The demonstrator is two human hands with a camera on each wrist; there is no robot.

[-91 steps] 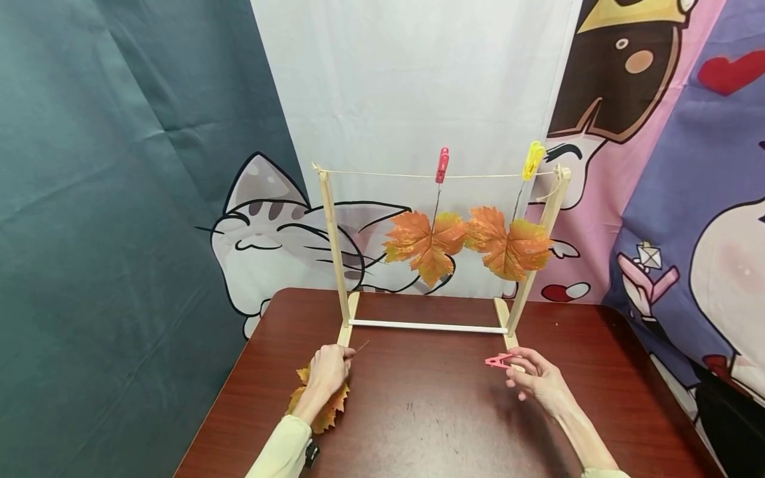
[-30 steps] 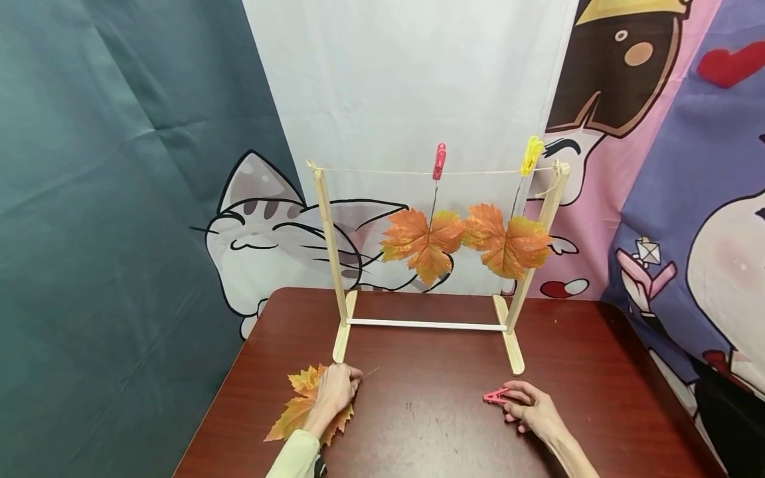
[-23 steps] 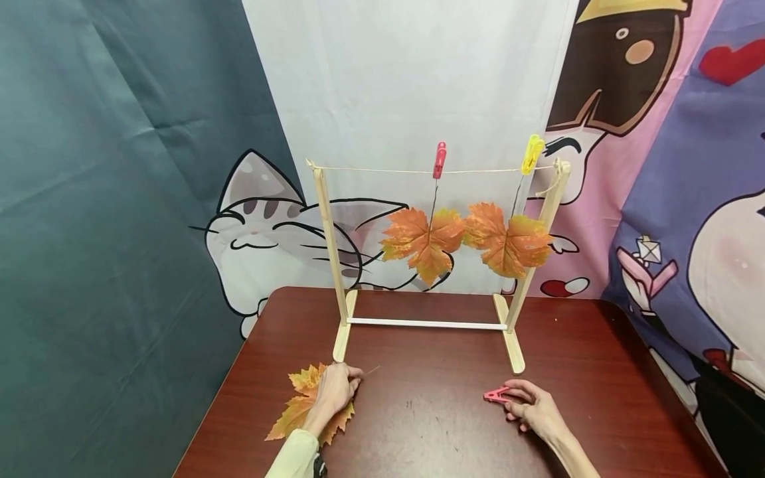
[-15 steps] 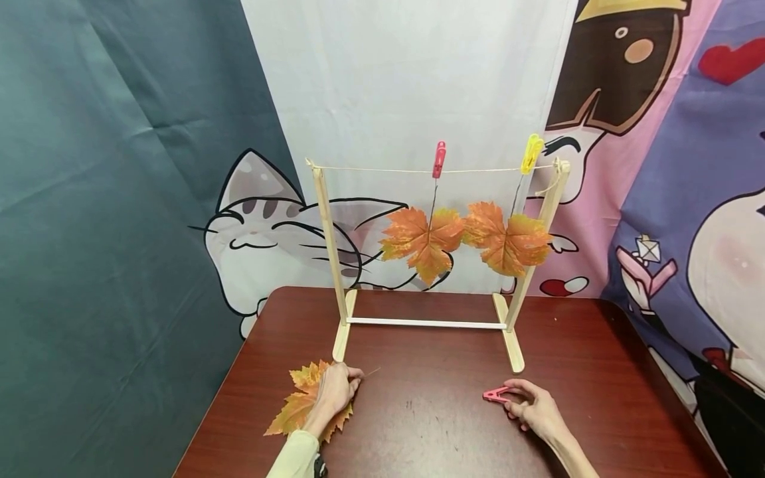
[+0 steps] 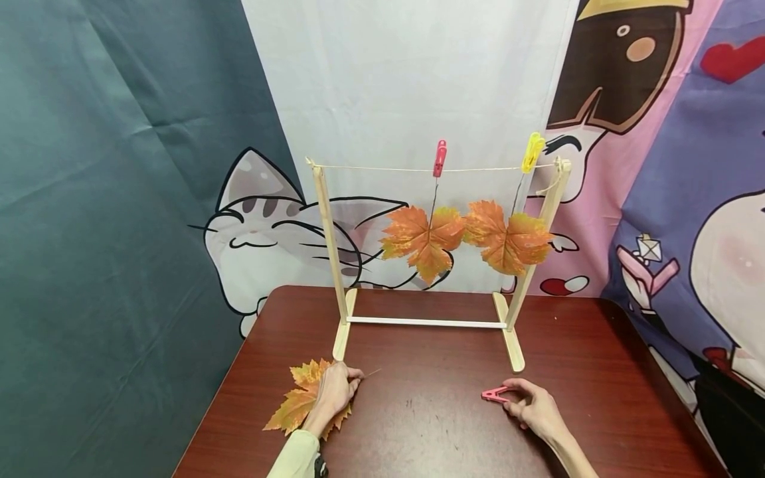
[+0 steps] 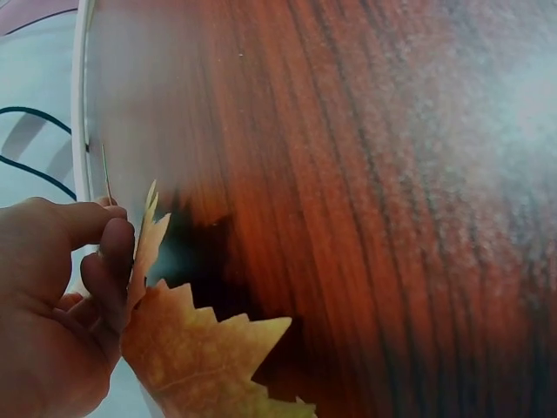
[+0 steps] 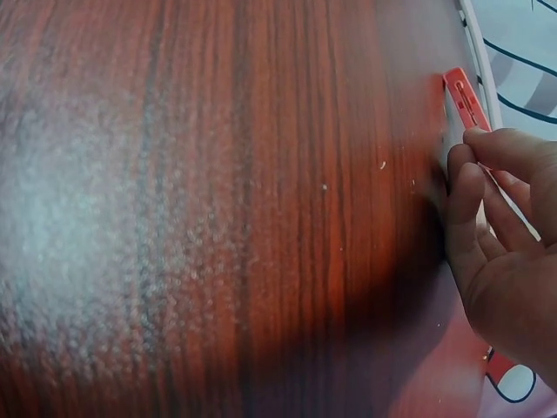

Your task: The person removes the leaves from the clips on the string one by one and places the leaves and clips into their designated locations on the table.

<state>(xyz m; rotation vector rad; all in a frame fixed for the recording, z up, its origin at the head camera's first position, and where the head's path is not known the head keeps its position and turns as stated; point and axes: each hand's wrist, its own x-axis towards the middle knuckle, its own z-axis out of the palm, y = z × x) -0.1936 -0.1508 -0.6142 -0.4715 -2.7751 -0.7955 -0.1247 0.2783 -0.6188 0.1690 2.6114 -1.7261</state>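
My left hand pinches the thin stem of an orange-yellow artificial maple leaf near the table's left side. Part of that leaf is hidden under the hand and wrist; in the left wrist view its toothed edge hangs below the fingers. On the right, my right hand pinches a pink clothespin by its handle end, with its tip pointing left. The right wrist view shows the clothespin between thumb and fingertips, held above the tabletop.
A wooden frame with a string stands at the back of the brown table. From the string hang two maple leaves, one under a red clothespin, one under a yellow clothespin. Printed curtains hang behind.
Since three seconds ago both hands have come back from the frame's feet toward the table's front, still holding leaf and clothespin. Over the last second they have hardly moved.
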